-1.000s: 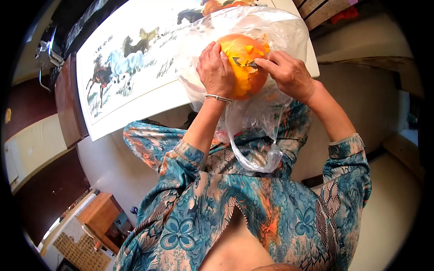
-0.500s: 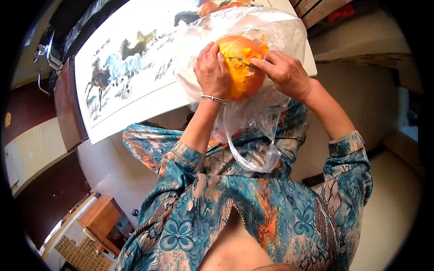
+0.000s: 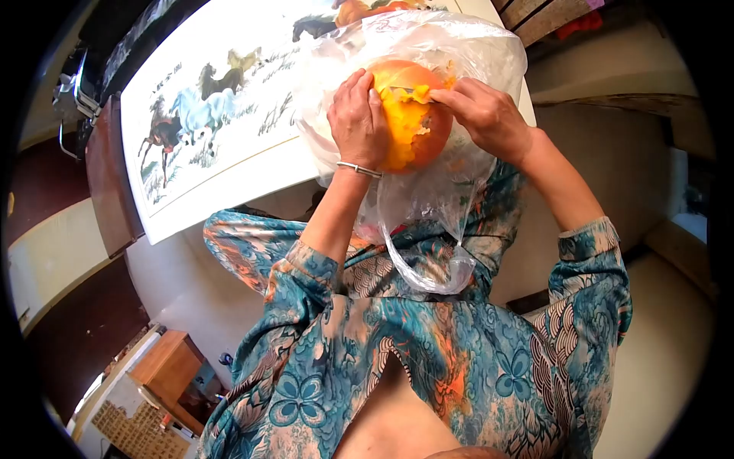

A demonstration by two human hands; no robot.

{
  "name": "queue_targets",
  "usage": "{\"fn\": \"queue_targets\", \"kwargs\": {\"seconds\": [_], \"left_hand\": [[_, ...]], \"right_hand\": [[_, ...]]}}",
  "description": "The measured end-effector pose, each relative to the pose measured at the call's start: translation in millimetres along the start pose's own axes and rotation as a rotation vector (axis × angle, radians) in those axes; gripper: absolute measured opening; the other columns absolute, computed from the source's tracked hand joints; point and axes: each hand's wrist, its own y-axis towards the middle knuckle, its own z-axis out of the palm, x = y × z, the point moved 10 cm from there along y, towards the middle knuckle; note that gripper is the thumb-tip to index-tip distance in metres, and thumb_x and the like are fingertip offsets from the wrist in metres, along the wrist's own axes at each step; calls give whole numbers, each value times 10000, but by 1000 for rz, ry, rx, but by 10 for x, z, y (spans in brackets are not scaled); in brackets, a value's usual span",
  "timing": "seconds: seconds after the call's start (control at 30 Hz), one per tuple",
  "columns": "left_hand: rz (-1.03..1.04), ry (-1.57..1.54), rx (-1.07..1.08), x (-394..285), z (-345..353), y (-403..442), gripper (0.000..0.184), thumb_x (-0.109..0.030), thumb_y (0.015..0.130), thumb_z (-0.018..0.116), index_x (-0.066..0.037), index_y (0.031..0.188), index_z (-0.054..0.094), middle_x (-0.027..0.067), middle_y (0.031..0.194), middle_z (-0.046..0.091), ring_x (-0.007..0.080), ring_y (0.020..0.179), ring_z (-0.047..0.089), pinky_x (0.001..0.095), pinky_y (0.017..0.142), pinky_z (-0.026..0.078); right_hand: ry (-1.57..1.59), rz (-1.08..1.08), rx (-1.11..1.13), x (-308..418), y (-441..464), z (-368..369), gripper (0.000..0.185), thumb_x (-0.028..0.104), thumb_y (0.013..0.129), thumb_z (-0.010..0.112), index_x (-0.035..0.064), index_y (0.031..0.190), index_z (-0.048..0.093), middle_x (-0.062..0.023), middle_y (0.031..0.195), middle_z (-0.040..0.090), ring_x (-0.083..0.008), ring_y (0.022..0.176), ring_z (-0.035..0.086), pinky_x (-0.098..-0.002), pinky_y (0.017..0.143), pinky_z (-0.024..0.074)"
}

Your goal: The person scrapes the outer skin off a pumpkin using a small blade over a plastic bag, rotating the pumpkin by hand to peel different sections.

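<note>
A round orange pumpkin [image 3: 430, 144] rests on a clear plastic bag [image 3: 336, 57] at the table's near edge. Its skin is partly scraped off, and bright yellow-orange flesh shows with loose shreds on it. My left hand [image 3: 358, 121] is wrapped against the pumpkin's left side, steadying it. In my right hand [image 3: 489, 115], thumb and fingers pinch a thin dark blade [image 3: 399, 89], which touches the upper part of the peeled area. Most of this tool is hidden by my fingers and the flesh. The bag's handle part hangs over my lap.
The white table [image 3: 164, 223] bears a painting of horses [image 3: 202, 107] to the left of the bag. A wooden cabinet [image 3: 170, 369] stands at the lower left. Wooden slats [image 3: 547, 19] are at the upper right. My crossed legs are beneath the table's edge.
The blade in my right hand has moved up the pumpkin, away from my body, and shreds of flesh are bunched beside it. My left hand still lies on the pumpkin's left side.
</note>
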Motion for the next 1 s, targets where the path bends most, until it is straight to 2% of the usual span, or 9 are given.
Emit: {"fn": "queue_targets", "kwargs": {"seconds": [0.27,0.37,0.47,0.57,0.7,1.0], "left_hand": [[38,-29,32,6,42,57,297,-184,947,464,-67,1188,594,100,1284,588,280,1233,498,418,1028,335],[69,-7,16,-78,-22,79,312,-184,960,442,-40,1175,617,145,1249,614,318,1170,556,415,1008,408],[69,5,-4,-79,-17,75,300,-177,958,448,-36,1156,624,149,1239,619,320,1160,563,417,999,416],[11,-96,36,-4,25,62,281,-172,950,461,-61,1172,593,110,1270,593,284,1212,513,418,1021,339],[24,-101,45,-7,17,61,268,-155,941,466,-61,1157,594,107,1264,597,277,1211,515,413,1018,342],[23,-96,12,10,18,51,253,-152,937,468,-66,1136,599,99,1250,605,278,1198,524,416,1015,345]], "right_hand": [[-71,-29,64,154,-113,-47,392,-1,785,572,108,1156,631,-79,858,579,-262,785,627,-355,608,541],[-75,-62,97,193,-67,-41,390,3,785,576,108,1158,629,-84,863,580,-261,789,628,-353,606,544],[-80,-68,126,183,-78,-24,376,9,787,579,103,1147,629,-90,864,581,-260,786,630,-352,599,544],[-116,-72,105,169,-72,-23,362,13,790,580,101,1137,631,-92,861,580,-261,778,630,-350,591,542],[-103,-63,110,140,20,6,402,-45,764,603,66,1149,637,-103,865,586,-269,776,623,-348,641,535],[-66,-48,143,256,-156,-32,383,-1,778,598,100,1146,632,-101,870,585,-277,783,632,-360,592,541]]}}
